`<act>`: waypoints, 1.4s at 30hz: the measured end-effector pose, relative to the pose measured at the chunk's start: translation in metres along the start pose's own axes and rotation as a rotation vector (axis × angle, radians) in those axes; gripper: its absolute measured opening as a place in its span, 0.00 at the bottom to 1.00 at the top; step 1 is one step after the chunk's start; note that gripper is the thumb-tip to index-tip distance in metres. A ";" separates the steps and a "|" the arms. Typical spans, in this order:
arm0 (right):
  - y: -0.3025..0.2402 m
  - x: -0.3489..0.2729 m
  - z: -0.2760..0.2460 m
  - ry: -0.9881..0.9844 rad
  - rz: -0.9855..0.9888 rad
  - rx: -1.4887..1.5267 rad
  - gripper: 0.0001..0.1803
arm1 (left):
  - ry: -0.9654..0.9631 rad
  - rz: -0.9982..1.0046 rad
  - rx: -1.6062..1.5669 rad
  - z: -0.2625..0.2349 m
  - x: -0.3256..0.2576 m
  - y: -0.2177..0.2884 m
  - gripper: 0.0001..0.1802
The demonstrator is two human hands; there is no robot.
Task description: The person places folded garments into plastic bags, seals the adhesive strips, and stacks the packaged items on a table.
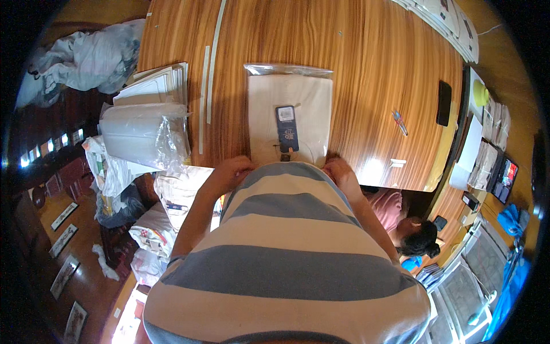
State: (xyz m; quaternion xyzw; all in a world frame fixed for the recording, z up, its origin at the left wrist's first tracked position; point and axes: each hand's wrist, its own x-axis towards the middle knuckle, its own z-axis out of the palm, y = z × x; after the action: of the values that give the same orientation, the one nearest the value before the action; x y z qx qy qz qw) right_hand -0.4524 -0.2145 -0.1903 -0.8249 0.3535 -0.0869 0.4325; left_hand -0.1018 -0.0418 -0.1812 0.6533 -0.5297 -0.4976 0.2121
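Note:
On the wooden table in front of me lies a folded cream-beige garment (260, 103) inside a clear plastic bag (289, 69). A dark navy hang tag (288, 135) with a white label rests on the middle of the garment. At the bag's near left corner is my left hand (235, 168), its fingers curled in against the edge. My right hand (339, 168) is closed at the near right corner in the same way. My striped shirt covers the near end of the bag and hides some of the fingertips.
Left of the bag are a stack of clear plastic bags (134, 135) and white card sheets (154, 86). Thread snips (400, 122) and a black phone-like slab (443, 103) lie to the right. Another person (417, 236) is close by on my right, below the table edge.

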 end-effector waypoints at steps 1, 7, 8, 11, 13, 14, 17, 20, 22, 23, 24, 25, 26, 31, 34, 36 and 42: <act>-0.006 -0.008 -0.001 -0.064 0.128 0.037 0.09 | -0.035 -0.034 -0.040 0.000 -0.006 0.003 0.08; 0.003 0.010 0.008 0.015 0.390 0.424 0.12 | 0.096 0.039 0.238 -0.026 0.043 0.087 0.18; 0.007 0.017 0.011 0.099 0.393 0.536 0.11 | 0.194 0.229 0.292 -0.018 0.059 0.105 0.20; -0.011 0.037 0.017 0.438 0.367 0.812 0.12 | 0.070 0.282 0.724 0.038 0.106 0.067 0.20; -0.007 0.040 0.026 0.563 0.405 0.764 0.13 | 0.126 0.231 0.598 0.039 0.104 0.081 0.18; 0.000 0.044 0.021 0.289 0.488 0.683 0.14 | 0.154 0.206 0.533 0.038 0.104 0.088 0.18; -0.026 0.071 0.034 -0.024 0.592 0.854 0.12 | 0.250 0.253 0.375 0.028 0.102 0.113 0.14; -0.017 0.106 0.084 0.475 0.092 0.768 0.16 | 0.424 0.365 0.422 0.045 0.096 0.125 0.14; -0.020 0.114 0.090 0.378 0.407 0.765 0.18 | 0.373 0.440 0.525 0.065 0.082 0.133 0.14; -0.021 0.114 0.092 0.340 0.438 0.736 0.18 | 0.346 0.477 0.576 0.070 0.077 0.134 0.14; -0.021 0.112 0.094 0.301 0.470 0.705 0.19 | 0.186 0.487 0.622 0.068 0.075 0.129 0.22; -0.012 0.106 0.095 0.286 0.379 0.653 0.20 | 0.144 0.482 0.554 0.058 0.068 0.137 0.27; -0.002 0.100 0.094 0.271 0.289 0.600 0.20 | 0.101 0.477 0.487 0.044 0.058 0.145 0.31; 0.001 0.081 0.079 0.158 0.420 0.879 0.21 | 0.219 0.645 0.595 0.021 0.043 0.061 0.49; -0.015 0.063 0.054 0.023 0.550 1.038 0.22 | 0.325 0.630 0.769 0.035 0.047 0.033 0.43; 0.000 0.035 0.048 -0.067 0.543 1.135 0.23 | 0.363 0.744 0.677 0.047 0.058 0.031 0.37; 0.040 -0.063 0.008 -0.248 0.447 0.957 0.25 | 0.464 0.788 0.231 0.024 0.065 0.109 0.27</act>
State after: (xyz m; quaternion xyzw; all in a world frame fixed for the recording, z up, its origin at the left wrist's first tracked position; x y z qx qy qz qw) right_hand -0.5153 -0.1829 -0.2158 -0.4445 0.3878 -0.0460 0.8062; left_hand -0.1791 -0.1329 -0.1312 0.5157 -0.7279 -0.1577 0.4234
